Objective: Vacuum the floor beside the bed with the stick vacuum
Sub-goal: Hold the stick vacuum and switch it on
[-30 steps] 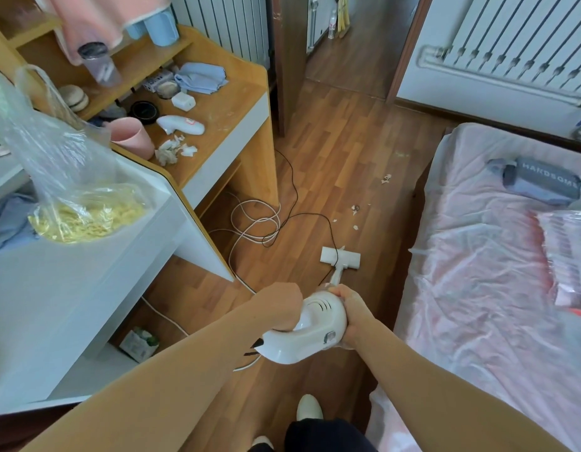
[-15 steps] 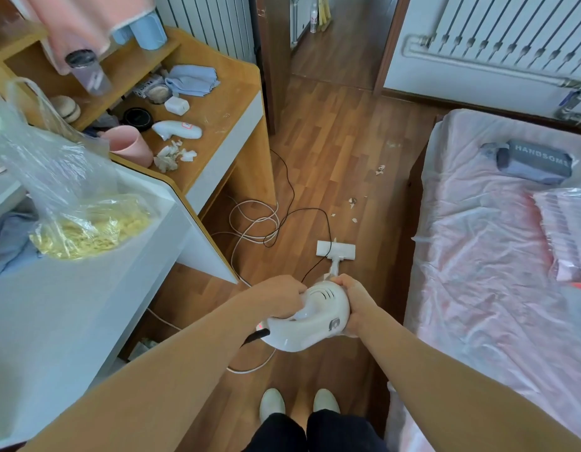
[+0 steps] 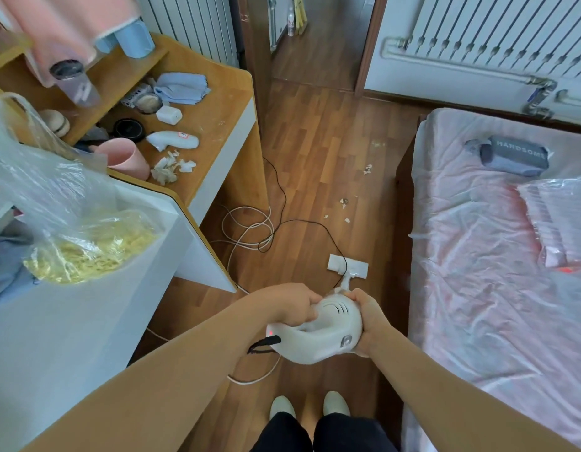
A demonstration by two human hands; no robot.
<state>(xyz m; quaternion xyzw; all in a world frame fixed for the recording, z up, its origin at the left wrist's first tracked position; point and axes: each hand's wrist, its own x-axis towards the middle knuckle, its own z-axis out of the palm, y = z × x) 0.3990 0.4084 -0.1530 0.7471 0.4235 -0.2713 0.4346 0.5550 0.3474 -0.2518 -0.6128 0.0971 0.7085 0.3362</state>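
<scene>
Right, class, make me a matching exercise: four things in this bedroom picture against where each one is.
Things:
1 floor head
2 pink cup
3 grey cushion
4 vacuum body

Places:
A on the bed
B on the wooden desk
C gripped by the left hand and right hand
D on the floor

Pairs: 1-D, 2-B, 3-A, 4-C

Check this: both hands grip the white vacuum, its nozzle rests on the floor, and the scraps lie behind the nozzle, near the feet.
Wrong on the scraps: the head view shows them beyond the nozzle, away from the feet. The left hand and right hand do grip the vacuum, nozzle on the floor.
</scene>
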